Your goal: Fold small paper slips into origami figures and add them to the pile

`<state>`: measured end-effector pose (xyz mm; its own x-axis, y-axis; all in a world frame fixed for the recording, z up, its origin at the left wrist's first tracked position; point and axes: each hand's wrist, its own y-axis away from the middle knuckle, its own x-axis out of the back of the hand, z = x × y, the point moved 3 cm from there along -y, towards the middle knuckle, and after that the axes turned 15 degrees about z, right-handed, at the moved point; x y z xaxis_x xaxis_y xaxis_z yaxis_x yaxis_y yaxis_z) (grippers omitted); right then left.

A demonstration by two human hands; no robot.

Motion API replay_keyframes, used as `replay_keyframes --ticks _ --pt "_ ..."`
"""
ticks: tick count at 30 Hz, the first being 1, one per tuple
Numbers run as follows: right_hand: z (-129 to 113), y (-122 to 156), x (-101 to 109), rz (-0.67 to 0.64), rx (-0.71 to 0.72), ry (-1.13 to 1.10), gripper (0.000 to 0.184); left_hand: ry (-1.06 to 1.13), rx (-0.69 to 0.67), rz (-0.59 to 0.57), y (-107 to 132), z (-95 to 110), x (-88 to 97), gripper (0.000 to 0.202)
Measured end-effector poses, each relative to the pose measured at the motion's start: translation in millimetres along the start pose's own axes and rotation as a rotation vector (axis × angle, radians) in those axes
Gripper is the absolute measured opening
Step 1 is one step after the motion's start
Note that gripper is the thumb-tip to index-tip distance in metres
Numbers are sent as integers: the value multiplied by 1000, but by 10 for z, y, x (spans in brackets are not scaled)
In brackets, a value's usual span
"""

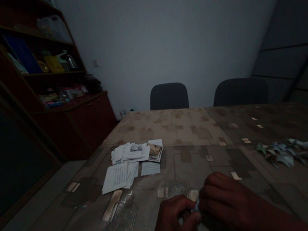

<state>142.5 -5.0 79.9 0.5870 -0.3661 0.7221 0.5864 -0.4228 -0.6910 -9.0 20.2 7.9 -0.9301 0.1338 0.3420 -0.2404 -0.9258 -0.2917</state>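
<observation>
Close to the table's near side, my left hand pinches a small pale bluish folded piece, perhaps paper, between thumb and forefinger. My right hand meets it from the other side, fingers curled closed against the same piece. Most of the piece is hidden by my fingers. Off to the right on the patterned tablecloth lies a row of crumpled, pale green and whitish folded pieces. Ahead and to the left is a loose pile of printed white cards, several overlapping, some with pictures.
Two dark chairs stand at the table's far edge, before a plain wall. On the left is a reddish-brown cabinet whose shelves hold a blue folder, a kettle and other items. A grey panelled surface rises at the right.
</observation>
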Motion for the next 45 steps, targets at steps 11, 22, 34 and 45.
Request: replay_keyframes --ticks 11,22,34,45 --pt "228 74 -2 56 -218 -222 21 347 377 -19 2 -104 -73 23" --pt "197 93 -126 -1 -212 -195 32 334 289 -44 -16 -55 -75 25" --pt "230 156 -196 -53 -769 -468 19 262 363 34 -27 -102 -76 15" --pt "213 194 -290 18 -915 -589 14 237 295 3 -13 -121 -66 16"
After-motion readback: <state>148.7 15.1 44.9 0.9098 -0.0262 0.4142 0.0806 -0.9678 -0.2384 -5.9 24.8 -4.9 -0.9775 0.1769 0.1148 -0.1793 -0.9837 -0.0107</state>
